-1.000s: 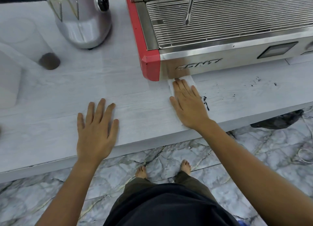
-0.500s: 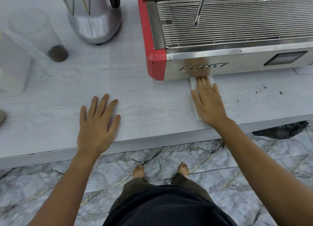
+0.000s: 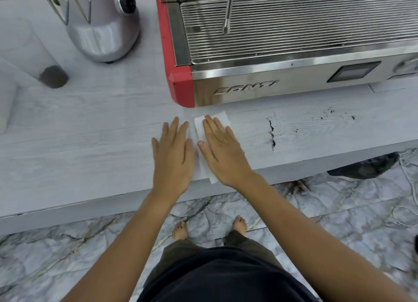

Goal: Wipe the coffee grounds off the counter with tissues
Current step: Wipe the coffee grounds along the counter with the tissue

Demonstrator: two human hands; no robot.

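Where hands (image 3: 199, 152) lie flat, tissue (image 3: 203, 148) beneath.

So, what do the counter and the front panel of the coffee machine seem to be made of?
Counter: probably laminate or painted wood, matte pale grey; printed-looking grain lines run along it. Coffee machine front panel: brushed stainless steel, judging by its dull reflections, with a glossy red corner piece.

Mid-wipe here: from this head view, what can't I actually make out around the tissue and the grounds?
- Tissue: mostly covered by the right hand; whether the left hand lies on it is unclear.
- Grounds under both hands: hidden.
- Coffee grounds: the far specks are too small to count.
- Espresso machine: cut off by the top and right edges.
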